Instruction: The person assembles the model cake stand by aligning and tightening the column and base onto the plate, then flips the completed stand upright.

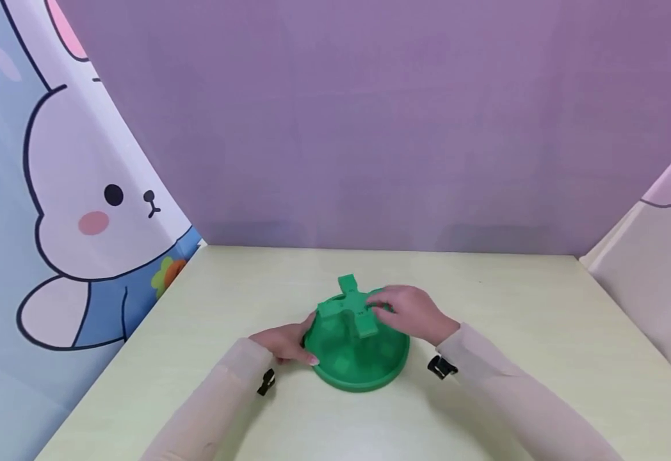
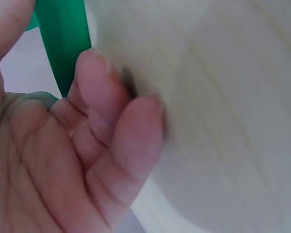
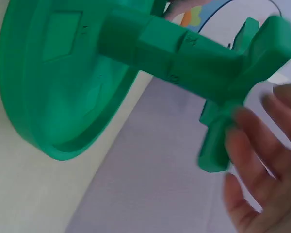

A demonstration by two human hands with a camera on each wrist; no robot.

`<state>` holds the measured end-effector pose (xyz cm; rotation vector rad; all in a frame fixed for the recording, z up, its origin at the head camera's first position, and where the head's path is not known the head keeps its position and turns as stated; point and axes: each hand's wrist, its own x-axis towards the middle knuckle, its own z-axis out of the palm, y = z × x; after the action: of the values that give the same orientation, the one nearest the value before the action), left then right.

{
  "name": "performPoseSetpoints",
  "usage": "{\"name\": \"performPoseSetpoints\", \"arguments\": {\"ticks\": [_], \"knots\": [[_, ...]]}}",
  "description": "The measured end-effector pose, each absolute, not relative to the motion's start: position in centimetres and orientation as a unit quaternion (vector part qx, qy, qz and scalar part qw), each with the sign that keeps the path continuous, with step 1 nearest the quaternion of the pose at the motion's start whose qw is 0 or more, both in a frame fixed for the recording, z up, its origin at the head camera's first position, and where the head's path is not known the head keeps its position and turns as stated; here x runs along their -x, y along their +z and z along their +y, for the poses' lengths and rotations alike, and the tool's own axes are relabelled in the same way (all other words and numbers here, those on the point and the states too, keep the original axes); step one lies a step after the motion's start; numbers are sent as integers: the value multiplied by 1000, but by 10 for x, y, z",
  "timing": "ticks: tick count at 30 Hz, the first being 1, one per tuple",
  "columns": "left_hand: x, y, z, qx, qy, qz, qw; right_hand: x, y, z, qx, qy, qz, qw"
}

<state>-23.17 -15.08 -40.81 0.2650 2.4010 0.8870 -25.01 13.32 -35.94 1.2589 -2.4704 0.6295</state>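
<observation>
Blur hides whether the right hand (image 1: 410, 312), arched palm-down at the green cross top (image 1: 356, 303), grips it, while the left hand (image 1: 282, 340) holds the round base (image 1: 361, 370).

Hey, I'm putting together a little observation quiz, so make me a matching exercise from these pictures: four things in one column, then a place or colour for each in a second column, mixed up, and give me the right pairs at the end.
Things
1. Left hand
2. Right hand
3. Cross
4. Backdrop

Places and colours
A. on top of the post
B. purple
C. at the edge of the base
D. at an arm of the cross

Right pairs: 1-C, 2-D, 3-A, 4-B
</observation>
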Motion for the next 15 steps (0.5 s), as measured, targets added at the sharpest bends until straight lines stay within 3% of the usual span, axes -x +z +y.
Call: {"name": "performPoseSetpoints", "arguments": {"ticks": [5, 15], "knots": [[231, -407, -151, -94, 326, 899, 278, 257, -366, 129, -435, 192, -849, 229], [232, -409, -151, -93, 322, 902, 272, 268, -370, 130, -467, 156, -853, 176]]}}
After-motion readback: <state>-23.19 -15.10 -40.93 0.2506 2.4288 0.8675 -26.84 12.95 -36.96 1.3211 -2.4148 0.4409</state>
